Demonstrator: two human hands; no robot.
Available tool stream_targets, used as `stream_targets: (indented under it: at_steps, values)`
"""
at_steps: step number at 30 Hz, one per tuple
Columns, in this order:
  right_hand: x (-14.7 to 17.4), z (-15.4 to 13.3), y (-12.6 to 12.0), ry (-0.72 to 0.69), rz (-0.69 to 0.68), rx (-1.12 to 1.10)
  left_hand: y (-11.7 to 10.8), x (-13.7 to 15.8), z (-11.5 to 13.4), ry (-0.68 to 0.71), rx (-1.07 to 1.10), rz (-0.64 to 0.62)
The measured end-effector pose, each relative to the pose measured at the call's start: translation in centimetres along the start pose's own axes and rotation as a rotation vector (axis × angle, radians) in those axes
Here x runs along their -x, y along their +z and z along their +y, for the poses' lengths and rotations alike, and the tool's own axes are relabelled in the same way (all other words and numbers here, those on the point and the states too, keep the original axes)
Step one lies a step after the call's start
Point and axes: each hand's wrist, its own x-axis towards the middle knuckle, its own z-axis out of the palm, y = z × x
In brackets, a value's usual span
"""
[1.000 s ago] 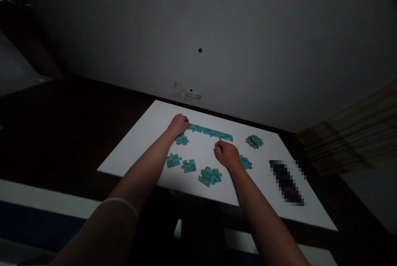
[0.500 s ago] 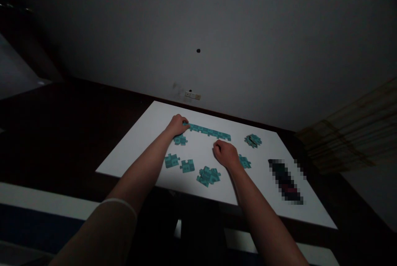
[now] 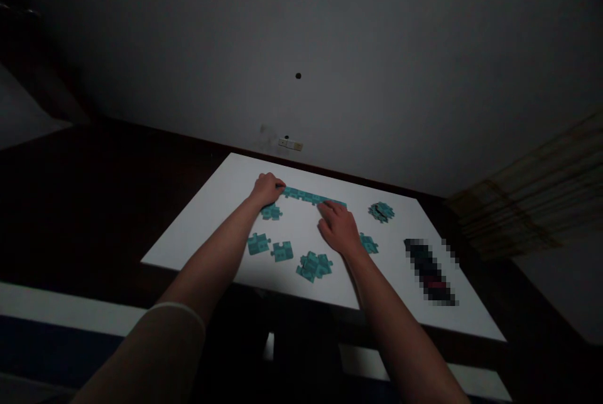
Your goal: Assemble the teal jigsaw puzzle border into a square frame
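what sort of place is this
Probably a dim room in a home: what look like wall sockets and a curtain, and puzzle pieces on a white tabletop.

A puzzle strip point(image 3: 306, 195) lies near the back edge of the worktop point(image 3: 202, 222). Before it, loose pieces point(image 3: 281, 251) sit left of a pile point(image 3: 314, 266) near the front edge; a heap point(image 3: 382, 210) lies toward the back right corner.
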Motion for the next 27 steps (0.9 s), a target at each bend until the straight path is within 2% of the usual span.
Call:
stream_targets:
  at_steps: [4,12,17,27]
  values:
    - [-0.2,0.1,0.2,-0.009,-0.036,0.02,-0.1,0.4,0.4,-0.059,-0.067,-0.002]
    - [-0.2,0.3,0.7,-0.006,-0.015,-0.043,-0.6,0.0,0.9,-0.108,-0.068,-0.03]
    - [-0.1,0.1,0.8,0.025,0.032,-0.097,-1.2,-0.3,0.6,-0.108,-0.021,-0.057]
    - [-0.1,0.2,1.1,0.048,0.027,-0.102,-2.0,-0.3,0.1,-0.061,0.04,-0.108]
